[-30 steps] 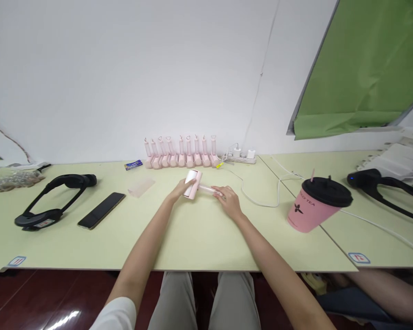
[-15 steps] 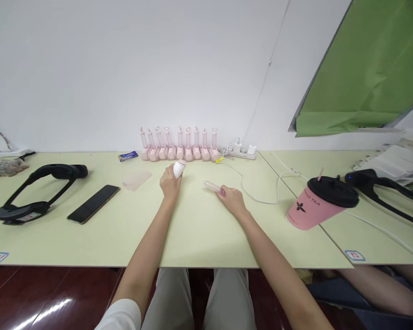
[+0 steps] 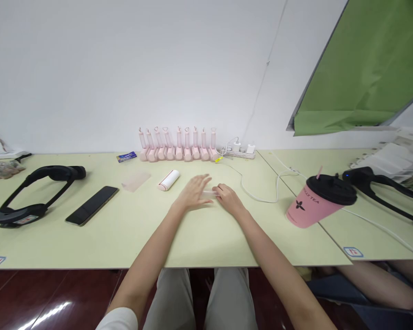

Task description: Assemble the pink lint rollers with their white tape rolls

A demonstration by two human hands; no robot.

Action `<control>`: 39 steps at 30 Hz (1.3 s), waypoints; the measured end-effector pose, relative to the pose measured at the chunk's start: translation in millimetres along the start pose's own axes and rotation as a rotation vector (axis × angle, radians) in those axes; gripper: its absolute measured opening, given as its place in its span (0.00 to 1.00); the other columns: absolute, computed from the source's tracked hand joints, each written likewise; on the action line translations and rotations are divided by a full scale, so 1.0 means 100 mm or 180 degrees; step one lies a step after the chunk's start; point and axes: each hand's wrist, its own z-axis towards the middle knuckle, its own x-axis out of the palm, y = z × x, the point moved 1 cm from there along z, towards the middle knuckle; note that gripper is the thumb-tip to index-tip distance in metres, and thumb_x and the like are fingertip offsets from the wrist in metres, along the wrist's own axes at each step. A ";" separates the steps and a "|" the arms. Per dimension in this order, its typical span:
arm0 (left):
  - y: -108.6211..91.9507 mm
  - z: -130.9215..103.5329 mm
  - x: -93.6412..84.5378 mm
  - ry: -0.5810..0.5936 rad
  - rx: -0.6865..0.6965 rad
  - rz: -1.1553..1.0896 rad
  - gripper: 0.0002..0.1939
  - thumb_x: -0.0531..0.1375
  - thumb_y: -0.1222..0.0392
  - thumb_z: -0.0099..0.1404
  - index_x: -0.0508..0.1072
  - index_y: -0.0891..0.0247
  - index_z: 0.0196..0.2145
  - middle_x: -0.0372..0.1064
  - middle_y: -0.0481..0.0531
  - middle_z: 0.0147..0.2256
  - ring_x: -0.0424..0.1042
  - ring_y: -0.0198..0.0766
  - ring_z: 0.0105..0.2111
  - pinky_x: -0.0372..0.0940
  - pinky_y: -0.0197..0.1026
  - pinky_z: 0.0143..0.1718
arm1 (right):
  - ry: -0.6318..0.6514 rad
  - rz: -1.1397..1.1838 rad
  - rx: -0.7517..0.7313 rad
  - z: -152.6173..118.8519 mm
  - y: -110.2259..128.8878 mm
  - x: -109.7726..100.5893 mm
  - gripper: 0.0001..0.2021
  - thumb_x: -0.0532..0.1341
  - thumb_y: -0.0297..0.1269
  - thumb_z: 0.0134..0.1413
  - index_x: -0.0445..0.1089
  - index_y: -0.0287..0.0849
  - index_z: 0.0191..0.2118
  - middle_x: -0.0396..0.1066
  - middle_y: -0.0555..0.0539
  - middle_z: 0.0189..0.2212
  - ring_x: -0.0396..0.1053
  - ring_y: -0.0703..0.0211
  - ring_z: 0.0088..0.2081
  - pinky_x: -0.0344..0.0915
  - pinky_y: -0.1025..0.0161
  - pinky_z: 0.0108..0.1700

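Observation:
My right hand (image 3: 229,198) is closed around one end of a slim clear pinkish tube (image 3: 209,193) just above the table. My left hand (image 3: 195,191) reaches in from the left with its fingers apart, around the tube's other end; whether it touches the tube I cannot tell. A white cylinder with a pink end (image 3: 170,180) lies on its side to the left of my left hand. By the wall stands a row of several pink pieces (image 3: 179,152), each with a clear upright tube and a small loop on top.
A pink drink cup (image 3: 306,206) with a black lid stands at right. On the left lie a phone (image 3: 92,205), a black headset (image 3: 37,178), a thin pink sheet (image 3: 136,181) and a blue packet (image 3: 126,156). A white cable (image 3: 261,200) runs from the power strip (image 3: 241,155).
My left hand has let go of the white cylinder, which now lies on the table. It has moved right to the clear tube and opened. My right hand keeps hold of the tube.

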 end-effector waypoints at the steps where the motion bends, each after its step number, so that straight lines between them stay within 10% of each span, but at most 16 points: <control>1: -0.07 0.02 0.04 0.0175 0.0144 -0.0015 0.30 0.51 0.47 0.59 0.53 0.65 0.55 0.52 0.62 0.55 0.53 0.46 0.54 0.51 0.46 0.53 | -0.0052 -0.0021 -0.0051 0.00 0.00 -0.01 0.13 0.48 0.24 0.50 0.63 0.41 0.40 0.64 0.45 0.34 0.61 0.57 0.37 0.57 0.63 0.41; 13: -0.10 -0.01 0.47 0.0808 -0.0729 0.0268 0.10 0.49 0.59 0.61 0.66 0.65 0.33 0.69 0.56 0.29 0.69 0.39 0.27 0.59 0.38 0.29 | 0.0142 -0.0524 0.0701 0.00 -0.02 0.05 0.09 0.51 0.33 0.49 0.66 0.39 0.24 0.68 0.45 0.22 0.60 0.62 0.24 0.48 0.64 0.30; 17: -0.07 0.00 0.47 0.0263 -0.0881 -0.0520 0.07 0.52 0.61 0.57 0.65 0.65 0.25 0.66 0.50 0.23 0.64 0.33 0.23 0.55 0.34 0.26 | -0.0319 0.0813 0.1096 0.01 -0.04 0.10 0.10 0.52 0.35 0.43 0.59 0.41 0.16 0.59 0.51 0.15 0.53 0.66 0.20 0.45 0.67 0.25; 21: 0.13 0.00 0.30 -0.0995 -0.1986 -0.0816 0.13 0.47 0.58 0.60 0.62 0.64 0.21 0.60 0.47 0.20 0.60 0.31 0.21 0.51 0.33 0.24 | -0.1110 0.1721 0.1837 0.05 -0.19 0.05 0.15 0.48 0.39 0.47 0.51 0.42 0.14 0.47 0.56 0.12 0.46 0.68 0.18 0.44 0.68 0.22; 23: 0.24 -0.04 0.22 -0.1050 -0.2287 -0.0551 0.15 0.47 0.55 0.61 0.62 0.64 0.22 0.59 0.47 0.19 0.60 0.32 0.22 0.51 0.34 0.24 | -0.1300 0.1778 0.2194 0.05 -0.28 0.00 0.17 0.50 0.44 0.48 0.51 0.42 0.15 0.48 0.56 0.13 0.47 0.68 0.18 0.44 0.68 0.23; 29: 0.33 -0.17 0.29 0.0099 -0.1862 0.0158 0.21 0.49 0.42 0.59 0.66 0.63 0.32 0.66 0.55 0.30 0.64 0.40 0.32 0.55 0.38 0.31 | -0.0513 0.0949 0.2017 -0.04 -0.32 0.00 0.18 0.56 0.53 0.44 0.63 0.46 0.36 0.66 0.53 0.28 0.62 0.62 0.29 0.52 0.67 0.28; 39: 0.40 -0.19 0.31 -0.0271 -0.1748 0.0251 0.22 0.40 0.48 0.65 0.68 0.62 0.37 0.64 0.57 0.36 0.62 0.44 0.39 0.55 0.45 0.40 | -0.0266 0.0091 0.1545 -0.07 -0.30 0.02 0.17 0.39 0.42 0.60 0.62 0.46 0.44 0.67 0.45 0.42 0.60 0.55 0.44 0.52 0.58 0.42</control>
